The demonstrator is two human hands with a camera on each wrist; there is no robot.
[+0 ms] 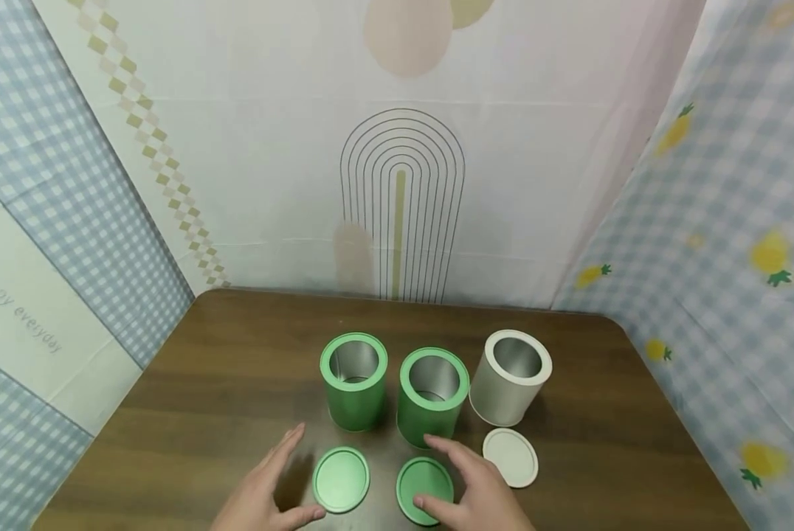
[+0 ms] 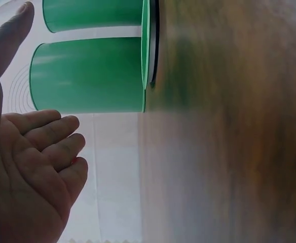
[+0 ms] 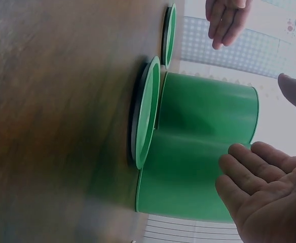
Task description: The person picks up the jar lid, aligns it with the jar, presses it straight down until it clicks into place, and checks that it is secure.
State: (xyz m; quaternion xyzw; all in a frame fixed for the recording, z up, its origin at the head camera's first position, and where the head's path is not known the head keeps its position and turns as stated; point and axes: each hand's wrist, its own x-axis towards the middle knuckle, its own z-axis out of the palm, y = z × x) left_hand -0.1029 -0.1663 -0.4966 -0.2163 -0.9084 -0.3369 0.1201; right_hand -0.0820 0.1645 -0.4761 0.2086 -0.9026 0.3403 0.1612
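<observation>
Two open-topped green cans, a left one [image 1: 356, 409] and a middle one [image 1: 429, 422], stand upright on the table beside a white can [image 1: 503, 398]. In front of each lies its matching round lid: a green lid [image 1: 341, 479], a second green lid [image 1: 425, 478] and a white lid [image 1: 511, 459]. My left hand [image 1: 257, 490] is left of the first green lid, fingers extended and thumb apart, holding nothing. Over the second green lid, my right hand [image 1: 477, 487] hovers with thumb and fingers spread, partly covering it. Both wrist views show the palms bare.
The brown wooden table [image 1: 224, 383] has rounded far corners and reaches a patterned cloth backdrop [image 1: 271, 184]. Blue checked cloth [image 1: 722, 310] hangs along the right side, with more checked cloth [image 1: 58, 133] on the left.
</observation>
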